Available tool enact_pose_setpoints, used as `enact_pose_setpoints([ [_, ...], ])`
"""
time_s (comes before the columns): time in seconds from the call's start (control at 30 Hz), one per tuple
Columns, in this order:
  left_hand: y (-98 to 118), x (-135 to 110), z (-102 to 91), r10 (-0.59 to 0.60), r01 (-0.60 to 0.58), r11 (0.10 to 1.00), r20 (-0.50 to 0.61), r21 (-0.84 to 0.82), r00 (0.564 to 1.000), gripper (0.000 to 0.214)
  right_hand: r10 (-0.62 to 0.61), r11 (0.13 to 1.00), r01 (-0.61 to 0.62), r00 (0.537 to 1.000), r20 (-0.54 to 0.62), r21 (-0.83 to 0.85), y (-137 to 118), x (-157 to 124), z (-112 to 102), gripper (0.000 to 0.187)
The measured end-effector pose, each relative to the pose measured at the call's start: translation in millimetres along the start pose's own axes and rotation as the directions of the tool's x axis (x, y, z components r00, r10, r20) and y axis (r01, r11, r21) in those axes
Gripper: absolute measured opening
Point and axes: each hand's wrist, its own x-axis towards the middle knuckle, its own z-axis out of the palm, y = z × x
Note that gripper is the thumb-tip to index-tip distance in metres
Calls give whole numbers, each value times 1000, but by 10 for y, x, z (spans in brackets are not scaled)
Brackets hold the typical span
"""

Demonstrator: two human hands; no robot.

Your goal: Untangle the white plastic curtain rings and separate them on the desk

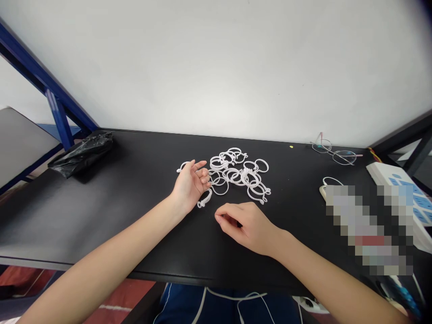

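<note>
Loosely, hands rest by the ring pile [238,173].
Left hand [191,184], palm-up, fingers open as if to cradle rings, touches it; right hand [248,225], near it, curls closed, seemingly empty.

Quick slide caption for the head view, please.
Left hand palm-up against a pile of white rings on a black table; right hand curled nearby.

white plastic rings [239,173], loose tangled heap, mid black desk [135,202]

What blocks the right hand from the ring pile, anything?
Likely yes: the right hand rests on the table in front of the ring pile, only bare tabletop between. The left hand sits at the pile's left edge, off that path.
</note>
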Motion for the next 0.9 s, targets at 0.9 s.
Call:
enact_pose_setpoints([
  [0.9, 68, 38, -25, 230, -228, 969, -6, 96, 973, 6, -91, 971, 136, 970, 224, -194, -30, 26, -23, 48],
])
